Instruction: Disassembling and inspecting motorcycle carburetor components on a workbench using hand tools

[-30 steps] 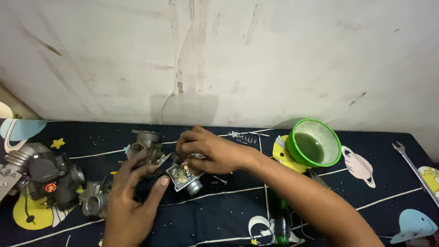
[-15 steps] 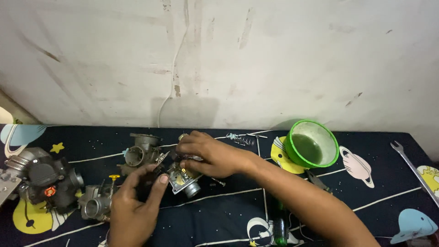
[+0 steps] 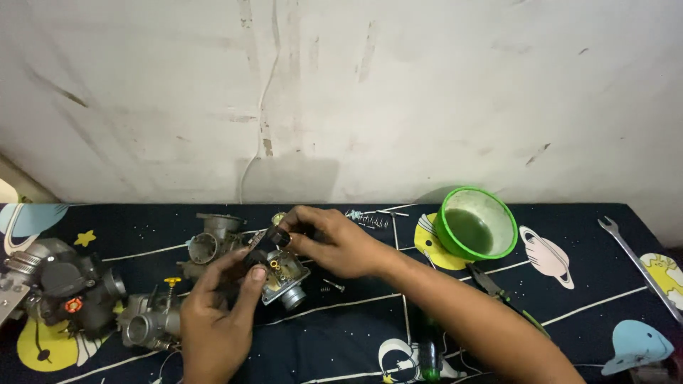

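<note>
The carburetor [image 3: 284, 279] has been raised slightly off the dark cloth [image 3: 356, 334]; left hand [image 3: 217, 313] grips its side, right hand [image 3: 334, 242] pinches a small black part [image 3: 279, 237] above it

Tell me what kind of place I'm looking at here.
Probably a makeshift home repair spot: carburetor bodies and a wrench lie on a space-patterned cloth against a stained plaster wall, and both hands hold a small carburetor.
</note>
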